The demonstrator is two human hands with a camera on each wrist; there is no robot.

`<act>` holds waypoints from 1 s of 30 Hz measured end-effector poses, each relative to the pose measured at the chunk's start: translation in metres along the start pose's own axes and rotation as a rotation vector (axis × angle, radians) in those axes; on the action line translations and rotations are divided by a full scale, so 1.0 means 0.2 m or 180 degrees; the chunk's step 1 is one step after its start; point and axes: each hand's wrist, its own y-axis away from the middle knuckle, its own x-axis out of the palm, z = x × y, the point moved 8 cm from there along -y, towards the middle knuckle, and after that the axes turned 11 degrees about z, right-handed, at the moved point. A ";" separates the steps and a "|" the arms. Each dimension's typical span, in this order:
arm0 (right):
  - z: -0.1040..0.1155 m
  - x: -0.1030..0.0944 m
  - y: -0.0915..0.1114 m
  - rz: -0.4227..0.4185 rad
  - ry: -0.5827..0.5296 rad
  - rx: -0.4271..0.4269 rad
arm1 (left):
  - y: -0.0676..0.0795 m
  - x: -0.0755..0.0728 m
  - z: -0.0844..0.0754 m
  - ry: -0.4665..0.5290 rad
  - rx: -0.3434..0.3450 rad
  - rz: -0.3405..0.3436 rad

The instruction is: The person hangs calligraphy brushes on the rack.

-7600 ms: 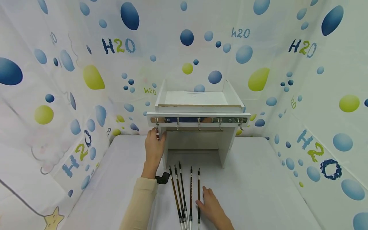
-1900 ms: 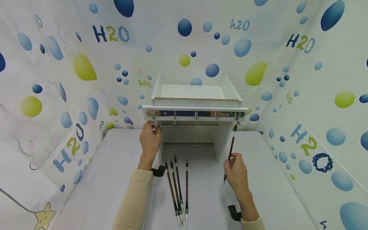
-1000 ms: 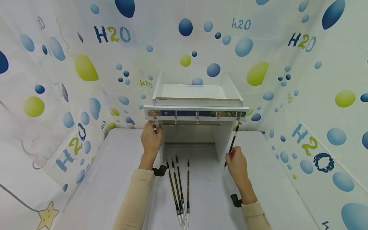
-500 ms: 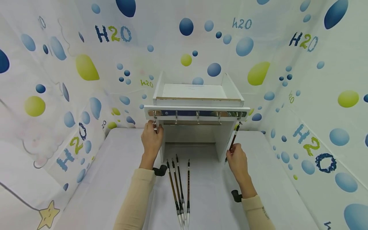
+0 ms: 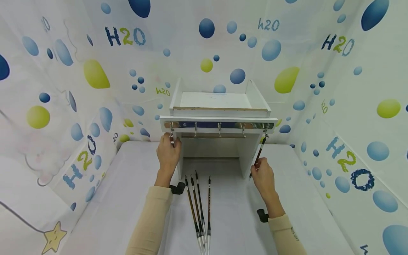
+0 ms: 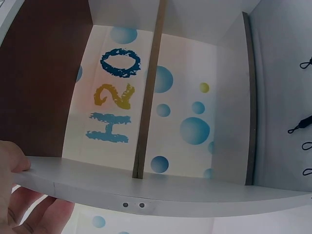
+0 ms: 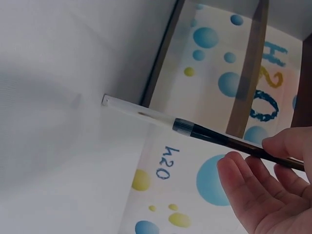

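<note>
A white wooden shelf point(image 5: 220, 112) stands on the table, with a metal hook rail point(image 5: 207, 125) along its front. My left hand point(image 5: 168, 156) grips the shelf's left side panel point(image 6: 97, 178), thumb inside and fingers outside in the left wrist view. My right hand point(image 5: 264, 177) pinches a dark-handled calligraphy brush point(image 5: 260, 150) by its handle. The brush slants up to the rightmost hook point(image 5: 266, 131), its loop end right at the hook's tip. A clear cap covers its bristles point(image 7: 141, 114) in the right wrist view.
Several more calligraphy brushes point(image 5: 209, 205) lie on the white table point(image 5: 229, 226) in front of the shelf, loop ends toward it. The other hooks point(image 5: 219, 130) carry nothing. A white cloth point(image 5: 178, 35) printed with bubbles hangs behind and around the sides.
The right hand has picked up the rightmost brush from the table and raised it to the right hook. Over the last second it moved slightly upward. The left hand has kept its grip.
</note>
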 end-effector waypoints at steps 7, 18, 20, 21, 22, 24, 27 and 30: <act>0.01 -0.01 0.00 -0.0014 0.0028 -0.0038 | 0.00 -0.01 -0.01 0.0003 -0.0007 0.0003; 0.05 -0.10 0.00 -0.0124 0.0055 -0.0069 | 0.00 0.00 0.00 -0.0004 0.0000 0.0011; 0.07 -0.14 0.00 -0.0131 0.0052 -0.0067 | 0.00 0.00 0.00 -0.0002 -0.0002 0.0009; 0.08 -0.15 0.00 -0.0134 0.0051 -0.0063 | 0.00 0.00 0.00 0.0000 0.0001 0.0004; 0.08 -0.17 0.00 -0.0138 0.0044 -0.0058 | 0.00 0.00 0.00 -0.0003 -0.0002 0.0004; 0.10 -0.21 -0.01 -0.0163 0.0020 -0.0045 | 0.00 0.00 0.01 -0.0001 -0.0018 0.0021; 0.11 -0.26 -0.02 -0.0227 -0.0022 -0.0027 | 0.00 0.00 0.01 0.0005 -0.0021 0.0043; 0.12 -0.34 -0.04 -0.0326 -0.0047 -0.0023 | 0.00 0.00 0.00 0.0010 -0.0011 0.0052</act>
